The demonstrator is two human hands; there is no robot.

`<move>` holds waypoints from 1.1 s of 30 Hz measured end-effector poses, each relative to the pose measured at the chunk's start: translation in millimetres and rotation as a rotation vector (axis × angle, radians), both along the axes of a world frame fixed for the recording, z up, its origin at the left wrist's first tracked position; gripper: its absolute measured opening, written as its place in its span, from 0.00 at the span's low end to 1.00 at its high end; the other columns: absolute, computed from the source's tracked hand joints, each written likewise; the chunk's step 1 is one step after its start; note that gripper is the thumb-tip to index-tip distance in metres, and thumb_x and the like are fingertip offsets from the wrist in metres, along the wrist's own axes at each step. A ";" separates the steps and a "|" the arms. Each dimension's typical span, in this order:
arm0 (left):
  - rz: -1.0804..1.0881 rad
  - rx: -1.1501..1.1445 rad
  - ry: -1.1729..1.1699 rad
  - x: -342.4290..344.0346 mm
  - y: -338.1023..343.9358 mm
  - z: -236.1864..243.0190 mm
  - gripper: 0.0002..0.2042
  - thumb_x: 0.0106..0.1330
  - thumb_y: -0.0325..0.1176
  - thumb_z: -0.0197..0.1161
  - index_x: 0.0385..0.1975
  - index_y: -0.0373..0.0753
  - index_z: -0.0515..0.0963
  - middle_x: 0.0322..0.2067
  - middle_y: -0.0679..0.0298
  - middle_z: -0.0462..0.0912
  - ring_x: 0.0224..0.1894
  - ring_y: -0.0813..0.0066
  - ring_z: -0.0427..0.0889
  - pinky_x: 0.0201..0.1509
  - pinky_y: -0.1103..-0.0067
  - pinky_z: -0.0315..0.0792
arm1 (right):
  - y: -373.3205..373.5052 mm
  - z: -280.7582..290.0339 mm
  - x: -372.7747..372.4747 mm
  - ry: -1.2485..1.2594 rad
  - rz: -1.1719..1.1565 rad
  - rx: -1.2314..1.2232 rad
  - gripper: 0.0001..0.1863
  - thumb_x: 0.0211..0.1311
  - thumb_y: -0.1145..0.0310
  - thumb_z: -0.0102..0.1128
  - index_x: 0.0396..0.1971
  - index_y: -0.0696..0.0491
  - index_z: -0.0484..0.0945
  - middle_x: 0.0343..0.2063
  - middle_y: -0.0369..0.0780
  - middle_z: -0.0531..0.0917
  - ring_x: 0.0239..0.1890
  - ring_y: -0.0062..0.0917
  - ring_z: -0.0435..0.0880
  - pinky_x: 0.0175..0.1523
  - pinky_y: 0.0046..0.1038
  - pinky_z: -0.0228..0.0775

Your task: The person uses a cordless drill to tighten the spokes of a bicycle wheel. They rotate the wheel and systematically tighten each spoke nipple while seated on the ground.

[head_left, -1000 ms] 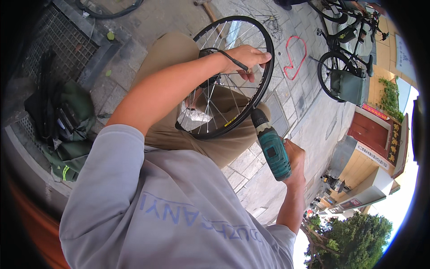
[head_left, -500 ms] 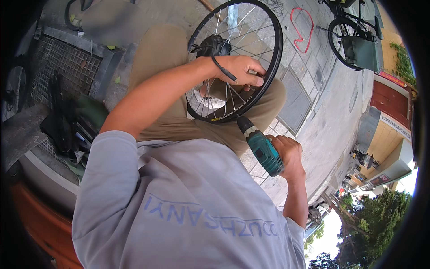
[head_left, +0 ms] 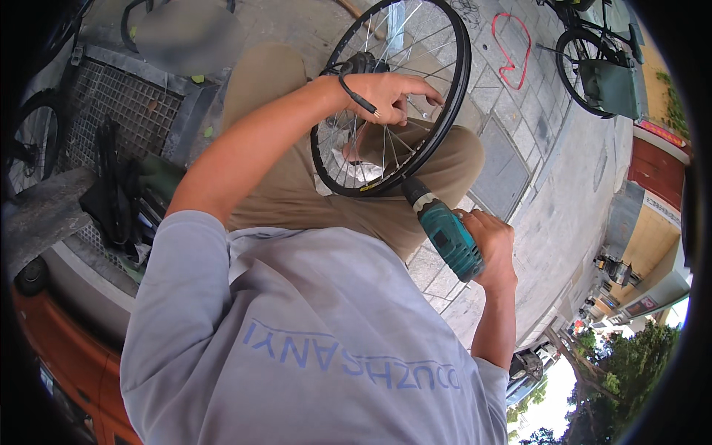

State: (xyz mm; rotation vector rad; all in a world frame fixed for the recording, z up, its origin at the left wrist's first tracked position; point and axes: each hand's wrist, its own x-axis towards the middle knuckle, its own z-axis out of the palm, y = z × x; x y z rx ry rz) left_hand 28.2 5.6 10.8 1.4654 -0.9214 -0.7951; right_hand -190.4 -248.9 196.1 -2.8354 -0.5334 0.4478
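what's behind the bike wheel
Through the bike wheel you see khaki trousers, grey paving and a light-blue strip. The left hand and dark hub cover whatever lies directly behind them.

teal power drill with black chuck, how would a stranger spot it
Find the round, black-rimmed spoked wheel over the khaki trousers. Near its lower edge, the person's bare right hand grips the teal power drill, its colour setting it apart from the black wheel.

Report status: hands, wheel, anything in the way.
Right hand gripping drill, nose at wheel edge. Left hand across wheel, fingers spread unevenly. Cable over left hand, possibly in the way.
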 end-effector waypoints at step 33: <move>0.249 0.170 -0.659 6.3 -0.8 -5.2 0.54 0.63 0.37 0.76 0.83 0.31 0.46 0.78 0.38 0.62 0.48 0.32 0.87 0.54 0.57 0.87 | -10.7 -5.9 9.5 -0.045 -0.383 0.364 0.14 0.47 0.72 0.72 0.34 0.56 0.78 0.28 0.45 0.79 0.29 0.46 0.79 0.36 0.35 0.75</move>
